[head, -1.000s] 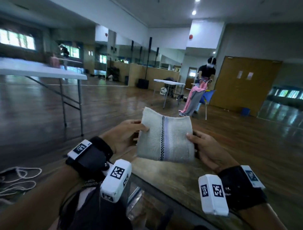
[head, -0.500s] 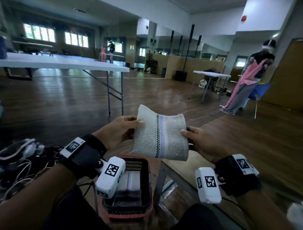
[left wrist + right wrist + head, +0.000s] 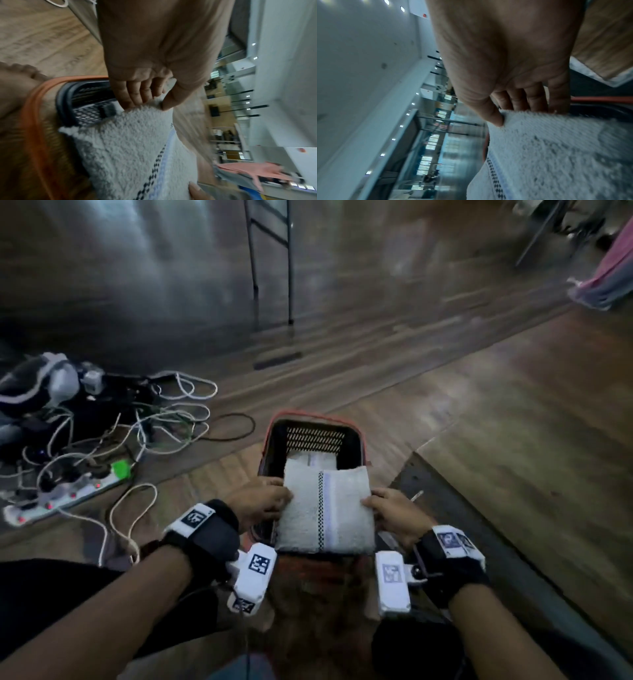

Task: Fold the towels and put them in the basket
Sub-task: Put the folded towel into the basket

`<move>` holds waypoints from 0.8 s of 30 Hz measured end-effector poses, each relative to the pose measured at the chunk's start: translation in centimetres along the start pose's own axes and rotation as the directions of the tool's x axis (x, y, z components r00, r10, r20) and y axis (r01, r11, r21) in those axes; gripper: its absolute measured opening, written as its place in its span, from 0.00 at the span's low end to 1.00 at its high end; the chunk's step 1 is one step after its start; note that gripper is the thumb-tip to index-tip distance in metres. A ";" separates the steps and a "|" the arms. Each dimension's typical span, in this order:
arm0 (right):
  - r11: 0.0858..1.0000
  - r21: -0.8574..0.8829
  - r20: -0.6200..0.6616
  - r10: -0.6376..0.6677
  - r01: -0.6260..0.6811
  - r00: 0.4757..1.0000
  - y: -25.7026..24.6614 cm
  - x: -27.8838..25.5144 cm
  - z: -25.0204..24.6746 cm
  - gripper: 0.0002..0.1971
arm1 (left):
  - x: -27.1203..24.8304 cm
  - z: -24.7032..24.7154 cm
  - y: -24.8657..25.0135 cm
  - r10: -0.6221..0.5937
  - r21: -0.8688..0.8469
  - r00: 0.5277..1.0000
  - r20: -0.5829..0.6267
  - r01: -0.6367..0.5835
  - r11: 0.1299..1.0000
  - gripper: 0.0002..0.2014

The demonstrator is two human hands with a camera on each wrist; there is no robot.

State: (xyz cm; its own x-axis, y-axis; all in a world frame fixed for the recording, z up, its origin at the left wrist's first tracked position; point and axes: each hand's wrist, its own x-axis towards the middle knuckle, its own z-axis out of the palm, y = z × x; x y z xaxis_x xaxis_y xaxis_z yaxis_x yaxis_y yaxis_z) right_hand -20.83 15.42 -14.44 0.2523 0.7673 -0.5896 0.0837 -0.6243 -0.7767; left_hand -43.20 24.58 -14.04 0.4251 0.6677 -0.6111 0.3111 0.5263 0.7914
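Folded towel [image 3: 324,510] hangs over the near end of the basket [image 3: 313,424], pinched by my left hand [image 3: 260,503] and right hand [image 3: 394,510]. I read no lettering, only its checked stripe. Wooden floor [image 3: 479,392], cables [image 3: 113,433] left.

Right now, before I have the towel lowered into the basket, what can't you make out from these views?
- Basket near half: head view, covered by the folded towel; how many towels lie inside is unclear.
- Left hand and right hand fingers beneath the towel: hidden in the head view.
- Basket depth and floor: wrist views are motion-blurred and show only rim and mesh.
- Towel's underside and fold edges: unseen in every view.
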 end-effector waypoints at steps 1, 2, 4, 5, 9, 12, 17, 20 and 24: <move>0.999 -0.005 0.005 0.052 -0.052 0.999 1.4 2.0 0.7 0.07 | 1.9 -0.2 -1.4 -0.047 0.025 0.999 -0.016 0.047 0.999 0.11; 0.996 -0.013 0.008 0.091 -0.091 0.996 2.6 4.0 1.4 0.07 | 3.7 -0.4 -2.6 -0.087 0.055 0.996 -0.028 0.089 0.995 0.09; 0.989 -0.029 0.014 0.146 -0.145 0.989 4.1 8.0 2.6 0.08 | 7.4 -0.7 -4.3 -0.140 0.100 0.988 -0.069 0.147 0.984 0.07; 0.986 -0.036 0.006 0.165 -0.165 0.986 4.5 9.9 3.1 0.08 | 9.4 -0.9 -4.8 -0.147 0.120 0.984 -0.098 0.158 0.980 0.08; 0.980 -0.096 -0.073 0.166 -0.173 0.983 4.3 17.8 3.8 0.09 | 17.9 -1.3 -4.6 -0.064 0.297 0.975 -0.213 0.127 0.946 0.14; 0.971 -0.158 -0.110 0.162 -0.178 0.981 3.4 22.5 3.4 0.08 | 22.9 -1.2 -3.3 -0.001 0.362 0.965 -0.262 0.099 0.927 0.15; 0.970 -0.173 -0.173 0.143 -0.173 0.975 2.3 26.8 2.6 0.11 | 27.9 -0.9 -2.4 0.046 0.447 0.952 -0.304 0.099 0.889 0.13; 0.974 -0.157 -0.155 0.138 -0.163 0.978 2.6 27.1 2.7 0.17 | 28.8 -1.0 -2.6 0.009 0.499 0.945 -0.326 0.164 0.851 0.15; 0.972 -0.169 -0.152 0.138 -0.164 0.979 2.9 26.7 3.1 0.18 | 28.9 -0.9 -3.1 -0.038 0.535 0.940 -0.339 0.226 0.814 0.16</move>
State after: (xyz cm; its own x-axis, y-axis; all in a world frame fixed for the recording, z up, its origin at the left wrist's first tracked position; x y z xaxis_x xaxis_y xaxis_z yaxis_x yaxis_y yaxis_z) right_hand -16.87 34.54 -33.13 0.4050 0.6421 -0.6509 0.2033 -0.7573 -0.6206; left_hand -32.66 42.69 -34.15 0.0997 0.7860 -0.6101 0.8038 0.2978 0.5150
